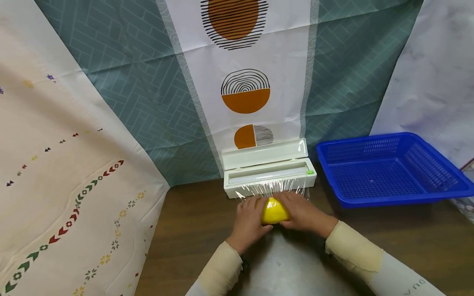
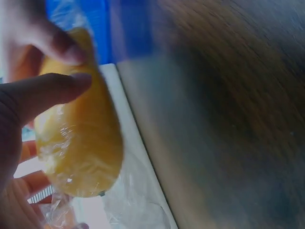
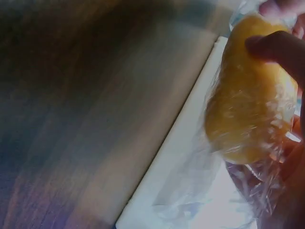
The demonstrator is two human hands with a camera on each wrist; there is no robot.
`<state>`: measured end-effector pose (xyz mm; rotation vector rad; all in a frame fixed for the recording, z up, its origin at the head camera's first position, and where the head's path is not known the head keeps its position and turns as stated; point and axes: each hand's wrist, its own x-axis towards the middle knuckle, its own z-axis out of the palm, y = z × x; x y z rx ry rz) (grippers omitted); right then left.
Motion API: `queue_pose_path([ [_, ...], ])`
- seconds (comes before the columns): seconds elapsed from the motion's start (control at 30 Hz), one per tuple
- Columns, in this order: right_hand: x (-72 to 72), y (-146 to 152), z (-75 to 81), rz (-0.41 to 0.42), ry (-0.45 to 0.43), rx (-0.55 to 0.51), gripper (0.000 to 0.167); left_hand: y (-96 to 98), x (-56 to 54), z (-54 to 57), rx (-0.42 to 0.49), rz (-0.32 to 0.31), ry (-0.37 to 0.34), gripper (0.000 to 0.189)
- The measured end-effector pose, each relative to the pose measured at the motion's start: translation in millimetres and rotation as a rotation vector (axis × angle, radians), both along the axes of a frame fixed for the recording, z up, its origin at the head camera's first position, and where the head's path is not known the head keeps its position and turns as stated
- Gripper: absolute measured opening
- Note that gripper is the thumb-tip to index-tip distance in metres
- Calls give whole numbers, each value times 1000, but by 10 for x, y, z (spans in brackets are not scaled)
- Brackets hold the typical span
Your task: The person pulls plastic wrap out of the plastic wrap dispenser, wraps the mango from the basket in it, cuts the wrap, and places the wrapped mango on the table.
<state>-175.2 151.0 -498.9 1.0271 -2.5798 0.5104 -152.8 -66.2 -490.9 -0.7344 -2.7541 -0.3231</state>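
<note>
A smooth yellow mango-like fruit [image 1: 275, 211] is held between both hands, over the table in front of a white cling film box [image 1: 232, 191]. My left hand [image 1: 249, 223] grips its left end and my right hand [image 1: 304, 211] its right end, thumbs on the near side. Clear cling film [image 1: 267, 188] covers the fruit and stretches back to the box. In the left wrist view the film [image 2: 138, 198] hangs crumpled beyond one end of the fruit. The box's lid [image 1: 266, 153] stands open, showing a pale roll [image 1: 266, 176] inside.
A blue perforated basket [image 1: 374, 181] stands at the right. The wooden table [image 1: 189, 230] has a shiny grey patch [image 1: 286, 263] near me. Patterned cloth [image 1: 122, 94] hangs behind and at the left. A green piece [image 1: 310, 172] sits at the box's right end.
</note>
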Motion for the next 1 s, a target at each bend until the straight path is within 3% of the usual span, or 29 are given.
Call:
queue_pose_path([
  [0.17,-56,34,25,2,-101,-48,79,17,-43,-89,-51,37,37,95],
  [0.37,-91,52,91,16,-213,-73,76,-4,-126,-175,-48,64,112,99],
  [0.53,-111,62,135,23,-263,-115,72,-8,-186,-212,-55,81,178,98],
  [0.67,-108,79,154,12,-280,-103,72,-7,-213,-228,-69,99,191,97],
  [0.87,-84,95,188,-28,-207,-62,73,-19,-248,-219,-53,95,187,87],
  [1.0,-80,75,192,-50,-92,-22,76,-37,-260,-167,-57,93,177,84],
])
